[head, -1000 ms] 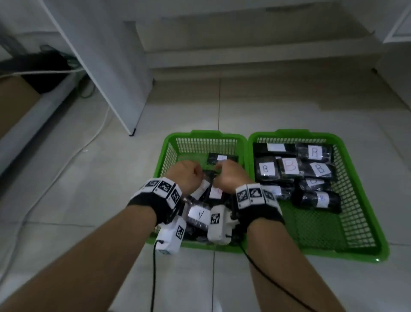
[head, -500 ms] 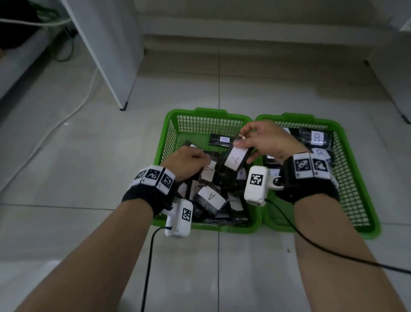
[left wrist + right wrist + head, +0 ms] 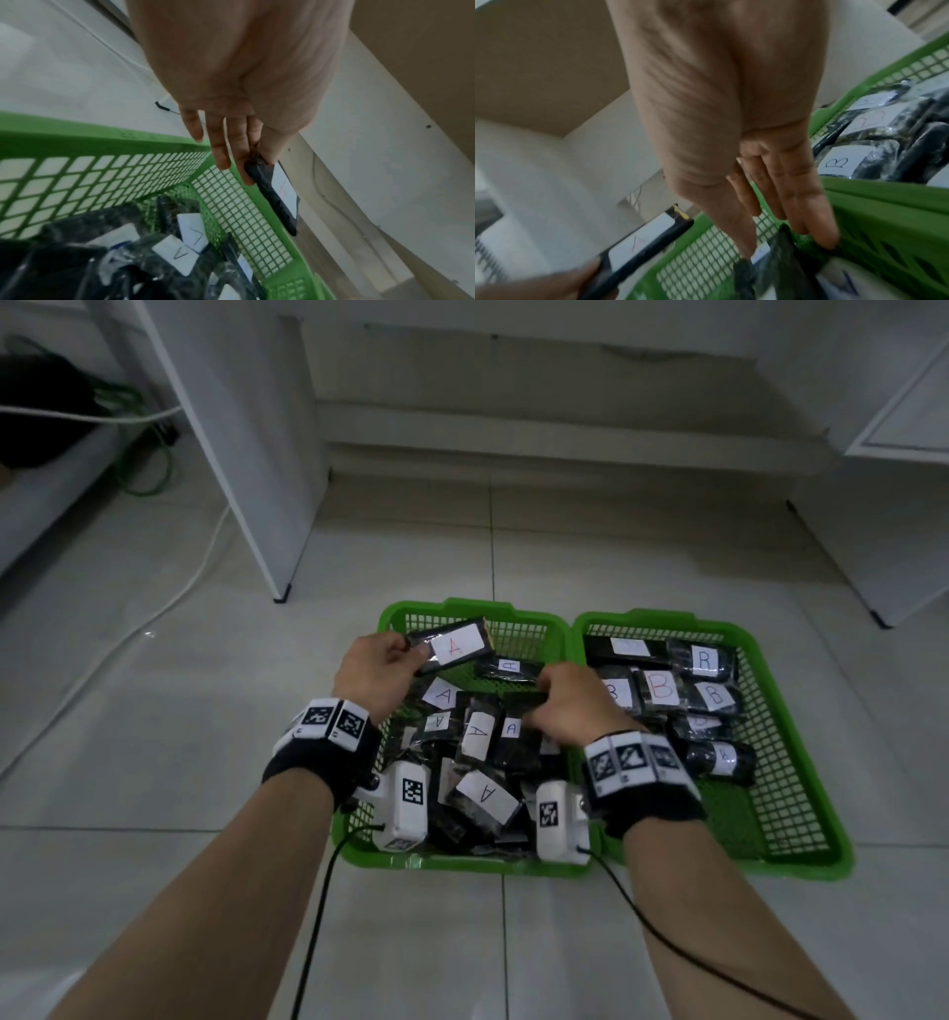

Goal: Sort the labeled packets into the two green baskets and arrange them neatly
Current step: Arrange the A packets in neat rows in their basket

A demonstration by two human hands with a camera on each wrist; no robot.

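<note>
On pale floor tiles [image 3: 205, 711] — left hand [image 3: 372, 670] pinching A packet [image 3: 452, 647], right hand [image 3: 570, 706] gripping another packet [image 3: 513, 695].

Both bare forearms reach forward, each wrist wrapped in a black band. The left hand [image 3: 377, 667] is raised, thumb and fingers pinching closed; the right hand [image 3: 570, 706] sits lower, knuckles up, fingers pointing down.

Left basket [image 3: 557, 634]: far end open mesh, near end heaped with A packets [image 3: 477, 731]; right basket [image 3: 801, 814]: near half bare.
</note>
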